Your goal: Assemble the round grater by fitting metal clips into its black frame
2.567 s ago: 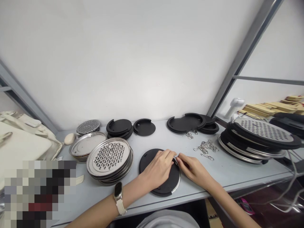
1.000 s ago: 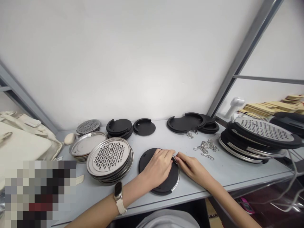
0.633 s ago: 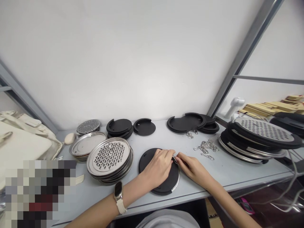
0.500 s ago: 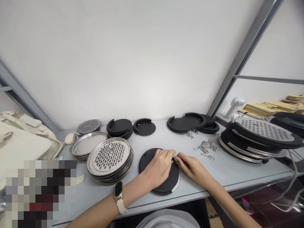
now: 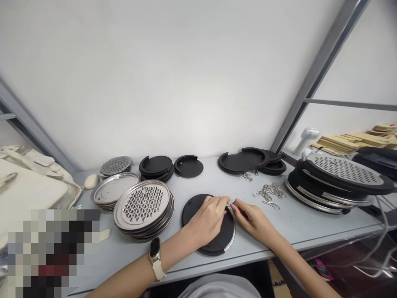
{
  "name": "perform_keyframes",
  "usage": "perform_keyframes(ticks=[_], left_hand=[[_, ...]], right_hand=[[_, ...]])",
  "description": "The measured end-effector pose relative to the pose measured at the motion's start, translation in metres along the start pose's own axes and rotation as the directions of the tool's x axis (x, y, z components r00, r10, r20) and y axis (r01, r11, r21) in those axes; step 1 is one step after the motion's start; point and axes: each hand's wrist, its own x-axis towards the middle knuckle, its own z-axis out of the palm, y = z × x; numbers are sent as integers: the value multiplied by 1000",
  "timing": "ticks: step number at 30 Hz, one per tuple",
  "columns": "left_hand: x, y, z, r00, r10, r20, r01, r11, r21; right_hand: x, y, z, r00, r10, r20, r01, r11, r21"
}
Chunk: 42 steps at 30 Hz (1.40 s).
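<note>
In front of me a round black holder [image 5: 223, 239] lies flat on the table, with a silvery metal rim showing along its right edge. My left hand [image 5: 207, 218] lies across it, fingers bent and closed at its upper right edge. From the right, my right hand [image 5: 249, 216] pinches a small metal wire clip [image 5: 230, 204] at that same edge. The fingertips of both hands nearly meet there and cover most of the clip. Loose wire clips [image 5: 269, 192] lie in a small heap beyond my right hand.
Metal grater discs [image 5: 144, 205] are stacked left of the holder, near plain metal lids [image 5: 115, 188]. Black holders [image 5: 156, 166] line the wall, others [image 5: 243, 160] further right. A tall stack of holders with graters [image 5: 344, 169] stands right. A cream bag [image 5: 31, 182] lies far left.
My hands have barely moved; the fingertips have shifted slightly around the clip at the holder's edge. Everything else stays in place.
</note>
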Motion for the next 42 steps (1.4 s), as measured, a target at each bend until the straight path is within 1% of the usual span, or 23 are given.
perform_keyframes(ticks=[2, 6, 8, 15, 21, 29, 34, 42], left_hand=[[0, 0, 0, 1000, -1, 1, 1, 1000, 9], [0, 0, 0, 1000, -11, 1, 11, 999, 32], [1, 0, 0, 1000, -13, 3, 13, 999, 37], [1, 1, -1, 1000, -24, 16, 23, 999, 39], [0, 1, -1, 1000, -18, -1, 18, 999, 36], [0, 0, 1, 1000, -14, 3, 14, 1000, 24], [0, -1, 1, 1000, -7, 4, 7, 1000, 16], [1, 0, 0, 1000, -11, 13, 11, 999, 39]], right_hand=[[0, -1, -1, 1000, 4, 15, -4, 1000, 1], [1, -2, -2, 997, 9, 83, -9, 1000, -3], [1, -2, -2, 996, 7, 91, -7, 1000, -3], [0, -2, -3, 997, -11, 71, 11, 1000, 1], [0, -4, -2, 998, -17, 54, 16, 1000, 4], [1, -5, -3, 999, -36, 23, 36, 999, -13], [0, -2, -2, 1000, -3, -14, 3, 1000, -29], [1, 0, -2, 998, 12, 68, -12, 1000, 2]])
